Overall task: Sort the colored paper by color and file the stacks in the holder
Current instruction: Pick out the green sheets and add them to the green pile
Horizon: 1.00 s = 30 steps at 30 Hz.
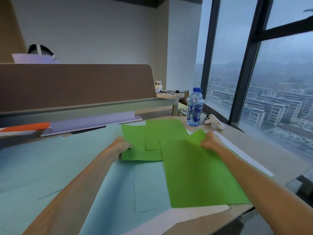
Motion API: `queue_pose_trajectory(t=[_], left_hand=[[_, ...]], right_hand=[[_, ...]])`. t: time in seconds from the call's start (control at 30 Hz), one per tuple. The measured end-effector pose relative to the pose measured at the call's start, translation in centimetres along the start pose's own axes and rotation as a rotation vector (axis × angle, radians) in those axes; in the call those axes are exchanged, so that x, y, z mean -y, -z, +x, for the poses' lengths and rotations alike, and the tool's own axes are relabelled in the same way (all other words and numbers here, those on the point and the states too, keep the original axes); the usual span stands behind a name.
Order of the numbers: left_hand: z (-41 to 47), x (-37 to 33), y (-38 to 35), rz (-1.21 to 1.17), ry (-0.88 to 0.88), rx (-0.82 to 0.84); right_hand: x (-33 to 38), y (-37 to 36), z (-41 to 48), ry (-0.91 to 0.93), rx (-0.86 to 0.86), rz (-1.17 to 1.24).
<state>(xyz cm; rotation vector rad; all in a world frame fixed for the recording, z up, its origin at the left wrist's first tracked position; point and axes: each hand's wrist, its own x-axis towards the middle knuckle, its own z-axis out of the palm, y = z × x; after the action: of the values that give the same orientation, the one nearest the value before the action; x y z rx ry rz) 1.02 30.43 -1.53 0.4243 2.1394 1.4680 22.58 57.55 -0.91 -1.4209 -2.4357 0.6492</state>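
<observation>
Several bright green sheets (194, 170) lie fanned across the desk middle, over pale blue sheets (42, 163) that cover the left and near side. My left hand (122, 145) grips the left edge of a green sheet (140, 141). My right hand (210, 140) pinches the lifted far corner of the nearest green sheet. White paper (199, 212) shows under the green at the near and right edges. At the back left lie lilac sheets (94, 120) and an orange one (27, 127). No holder shows in the view.
A brown desk divider (76, 85) runs along the back. A water bottle (194, 107) and a white game controller (214, 122) stand at the back right, by the window (271, 82). A small shelf with a cable (170, 94) sits behind the bottle. The desk edge (254, 206) falls away at the right.
</observation>
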Motion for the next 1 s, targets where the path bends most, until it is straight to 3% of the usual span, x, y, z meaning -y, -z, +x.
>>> queue_pose_trajectory(t=[0.1,0.2,0.6,0.73,1.0], left_hand=[[0.2,-0.3,0.1,0.043,0.030,0.083],[-0.2,-1.3,-0.6,0.048,0.043,0.123],[2.8,-2.9,-1.8,0.107,0.049,0.050],[3.3,-2.8,-1.1,0.118,0.043,0.068],[3.1,-1.9,-2.4,0.024,-0.013,0.054]], right_hand=[[-1.6,0.9,0.9,-0.051,-0.021,-0.056],[-0.9,0.7,-1.0,0.020,0.030,-0.115],[4.8,-4.0,0.3,0.162,-0.022,-0.148],[4.3,-3.4,2.3,0.076,0.055,-0.275],[4.1,-2.0,3.2,0.049,0.151,0.041]])
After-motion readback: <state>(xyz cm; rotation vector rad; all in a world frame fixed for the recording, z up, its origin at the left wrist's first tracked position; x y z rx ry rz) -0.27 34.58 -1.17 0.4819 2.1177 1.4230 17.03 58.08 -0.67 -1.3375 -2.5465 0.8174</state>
